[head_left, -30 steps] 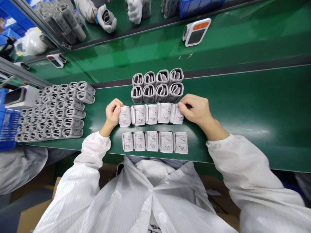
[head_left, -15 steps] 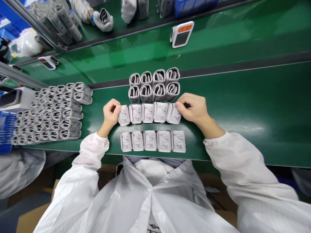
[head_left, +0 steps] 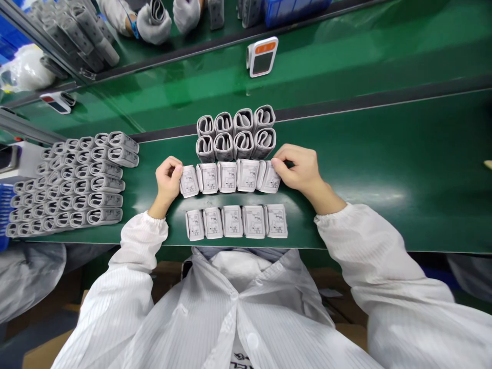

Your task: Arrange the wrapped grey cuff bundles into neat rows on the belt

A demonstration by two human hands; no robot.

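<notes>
Left hand [head_left: 168,179] and right hand [head_left: 298,166] are pinching opposite printed cuffs [head_left: 189,182]! Uneven squeezing is risking buckling the cuff row [head_left: 227,177] between.

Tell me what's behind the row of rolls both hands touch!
Behind the row are eight more rolls in two lines of four, with curled folds inside. The front four partly hide the back four, and whatever lies under them is covered.

Left hand [head_left: 168,177], right hand [head_left: 295,166], both half-curled
</notes>
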